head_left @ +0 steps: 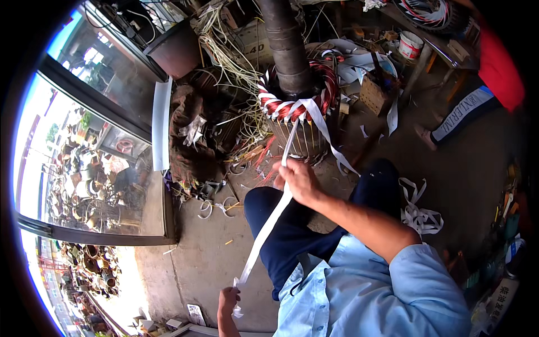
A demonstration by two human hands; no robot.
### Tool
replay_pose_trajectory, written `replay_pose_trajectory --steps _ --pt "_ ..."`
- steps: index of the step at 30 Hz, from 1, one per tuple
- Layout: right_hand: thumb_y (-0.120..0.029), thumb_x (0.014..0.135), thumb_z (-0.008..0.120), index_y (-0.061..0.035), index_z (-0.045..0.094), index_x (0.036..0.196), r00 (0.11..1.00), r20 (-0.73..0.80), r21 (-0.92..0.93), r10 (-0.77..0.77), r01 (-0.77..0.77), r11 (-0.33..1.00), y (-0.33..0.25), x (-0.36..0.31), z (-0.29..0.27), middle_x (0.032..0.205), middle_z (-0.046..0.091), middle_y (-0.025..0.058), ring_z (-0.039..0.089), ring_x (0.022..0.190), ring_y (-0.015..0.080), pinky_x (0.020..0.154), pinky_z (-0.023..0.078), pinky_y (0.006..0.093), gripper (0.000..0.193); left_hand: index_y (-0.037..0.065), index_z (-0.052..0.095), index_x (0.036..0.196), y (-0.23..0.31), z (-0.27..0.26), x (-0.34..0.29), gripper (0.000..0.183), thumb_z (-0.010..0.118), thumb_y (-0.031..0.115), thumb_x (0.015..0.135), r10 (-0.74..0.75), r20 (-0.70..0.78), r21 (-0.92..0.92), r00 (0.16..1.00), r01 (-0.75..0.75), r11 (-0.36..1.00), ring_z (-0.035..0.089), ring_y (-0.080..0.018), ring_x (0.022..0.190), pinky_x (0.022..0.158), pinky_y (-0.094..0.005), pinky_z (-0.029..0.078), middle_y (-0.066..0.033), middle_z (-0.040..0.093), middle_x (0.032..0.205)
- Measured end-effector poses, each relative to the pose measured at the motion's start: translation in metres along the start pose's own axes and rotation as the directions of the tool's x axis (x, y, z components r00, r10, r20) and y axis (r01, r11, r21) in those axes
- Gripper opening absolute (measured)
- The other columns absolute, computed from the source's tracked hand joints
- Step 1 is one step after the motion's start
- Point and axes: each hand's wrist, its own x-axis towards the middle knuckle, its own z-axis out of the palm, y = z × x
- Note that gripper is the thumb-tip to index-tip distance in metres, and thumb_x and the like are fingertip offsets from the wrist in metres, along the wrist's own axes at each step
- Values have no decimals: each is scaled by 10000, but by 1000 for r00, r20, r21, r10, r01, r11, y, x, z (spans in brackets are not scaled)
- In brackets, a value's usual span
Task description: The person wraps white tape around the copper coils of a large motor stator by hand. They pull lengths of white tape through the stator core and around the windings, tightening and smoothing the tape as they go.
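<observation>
A long white cloth tape [263, 237] runs taut from the winding down past my knees. My right hand [298, 182] grips it partway along, just below the winding. Lower and to the left, my left hand [228, 299] is closed on the tape near its bunched end. The tape's upper end reaches a ring of red copper windings [272, 106], partly bound with white wraps, around a thick dark shaft [286, 50]. Below this ring is a slotted metal core [303, 140]. A second stretch of white tape [323, 126] loops over the windings and hangs down at the right.
A heap of loose white tape [421, 219] lies on the floor at the right. Tangled wire [219, 50] and a brown cloth-covered bundle [193, 135] stand left of the core. Another person's leg [463, 115] shows at upper right, near a white-and-red bucket [410, 45]. Glass panels [106, 168] line the left.
</observation>
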Motion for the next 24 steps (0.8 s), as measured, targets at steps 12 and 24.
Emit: replay_pose_trajectory --steps 12,24 --pt "-147 807 578 -33 716 801 457 886 -391 81 642 659 -21 -166 58 777 701 187 703 775 381 708 563 485 180 40 646 1093 354 175 -65 296 680 311 977 585 451 -415 674 -423 806 378 -47 488 436 -223 274 1 622 741" --pt "-326 967 654 -33 623 1217 952 121 0 282 -284 959 -7 16 -56 1019 687 39 645 899 98 704 532 242 386 25 676 1011 99 25 -45 204 619 220 992 223 383 -269 896 -123 955 328 -34 471 425 -234 218 61 451 618"
